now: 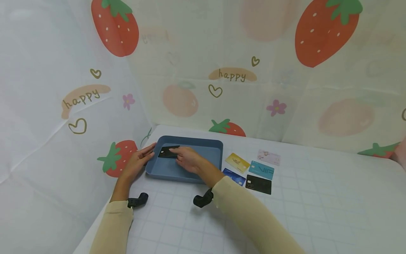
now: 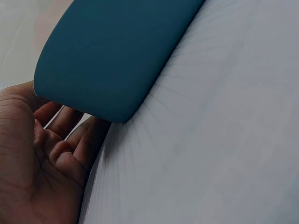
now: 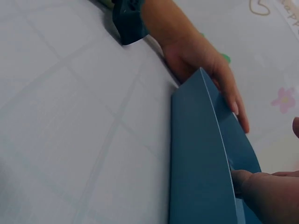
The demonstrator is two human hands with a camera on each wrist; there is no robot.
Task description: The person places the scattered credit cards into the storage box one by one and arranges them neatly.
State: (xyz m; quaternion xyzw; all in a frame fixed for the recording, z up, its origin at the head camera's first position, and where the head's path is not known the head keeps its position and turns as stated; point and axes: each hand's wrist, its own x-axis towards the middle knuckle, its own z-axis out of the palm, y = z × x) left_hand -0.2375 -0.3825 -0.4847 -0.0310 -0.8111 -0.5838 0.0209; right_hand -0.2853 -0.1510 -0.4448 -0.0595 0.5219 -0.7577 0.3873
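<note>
A blue-grey tray stands on the table, with a black bank card inside near its left end. A dark edge beyond that card may belong to a second one. My right hand reaches over the tray's front rim, index finger extended over the black card. Whether the fingertip touches the card cannot be told. In the right wrist view, the tray wall partly hides this hand's lower fingertip. My left hand rests against the tray's left side, its fingers beside the rim; the left wrist view shows the palm next to the tray's corner.
Right of the tray lie a gold card, a blue card, a teal VIP card, a black VIP card and a pale pink card. A strawberry-print curtain hangs behind and to the left.
</note>
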